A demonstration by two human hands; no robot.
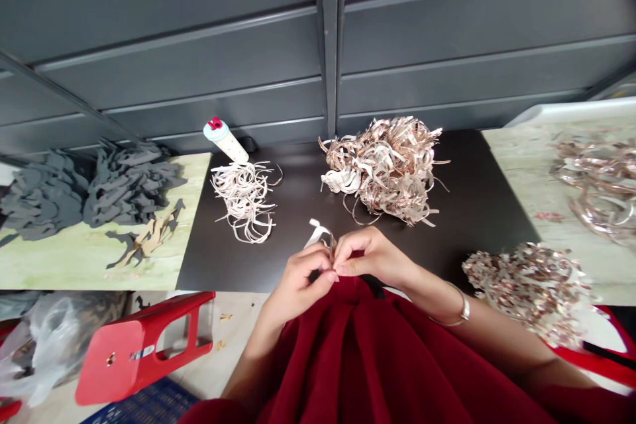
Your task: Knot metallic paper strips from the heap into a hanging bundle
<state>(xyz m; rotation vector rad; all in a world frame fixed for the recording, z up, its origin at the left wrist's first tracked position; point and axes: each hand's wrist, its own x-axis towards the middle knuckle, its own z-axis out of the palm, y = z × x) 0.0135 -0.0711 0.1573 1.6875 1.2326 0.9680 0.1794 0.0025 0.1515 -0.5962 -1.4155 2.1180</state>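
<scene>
At the front edge of the dark tabletop (298,179), my left hand (302,281) and my right hand (370,253) meet fingertip to fingertip. Both are closed in a pinch on a thin strip (318,233), white on one side and shiny on the other, whose looped end sticks up from the fingers. The exact pinch point is partly hidden by the fingers. Beyond my right hand lies a large tangled heap of rose-gold and white strips (387,169). A smaller pile of narrow whitish strips (243,202) lies to the far left of my hands.
A pale bottle with a red top (226,140) stands behind the whitish pile. Dark grey cut pieces (132,182) are heaped at left. Shiny scraps (527,285) lie at right. A red stool (144,348) stands below left, near a plastic bag (59,338). Grey panels (213,46) rise behind.
</scene>
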